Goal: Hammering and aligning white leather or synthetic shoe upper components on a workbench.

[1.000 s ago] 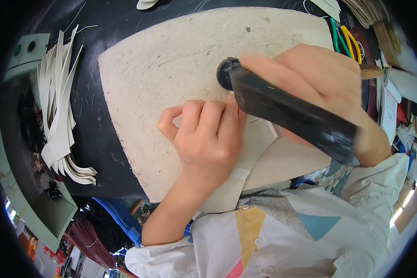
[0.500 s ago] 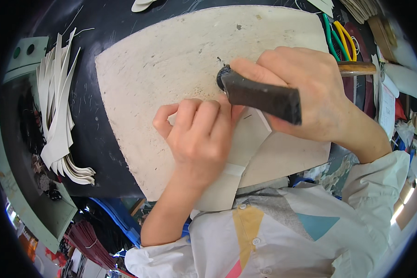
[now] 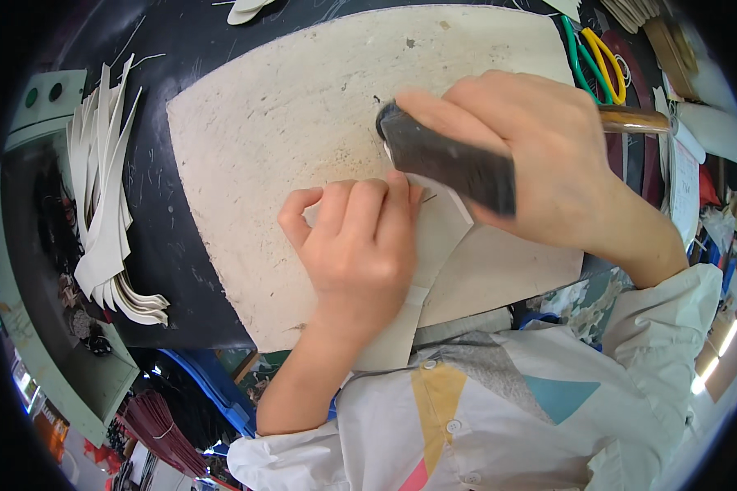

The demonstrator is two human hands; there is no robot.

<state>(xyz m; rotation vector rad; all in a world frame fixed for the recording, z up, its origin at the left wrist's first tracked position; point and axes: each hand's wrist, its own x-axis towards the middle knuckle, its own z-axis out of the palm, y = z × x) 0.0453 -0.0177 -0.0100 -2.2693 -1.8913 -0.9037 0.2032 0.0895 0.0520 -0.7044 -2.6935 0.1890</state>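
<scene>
My right hand (image 3: pixel 549 159) is closed round a hammer (image 3: pixel 458 159), close behind its dark, blurred head. The wooden handle end (image 3: pixel 635 121) sticks out to the right past my fist. The head's round face is just beyond my left fingertips. My left hand (image 3: pixel 348 254) has its fingers curled and pressed down on a cream leather-like piece (image 3: pixel 446 225), pinning its edge. This piece has a folded pale edge and reaches back toward my shirt. Beneath it lies a large, scuffed cream board (image 3: pixel 262 139). My fingers and the hammer hide the worked edge.
Long cream strips (image 3: pixel 102 188) lie stacked on the black tabletop (image 3: pixel 184 278) at left, beside a grey-green metal trough (image 3: pixel 106 397). Green and yellow tool handles (image 3: pixel 602 65) lie at the upper right. More cream pieces (image 3: pixel 250 8) are along the far edge.
The hammer head has shifted slightly left and away from me, with my right hand moving along. My left hand has slid a little to the right, still on the cream piece.
</scene>
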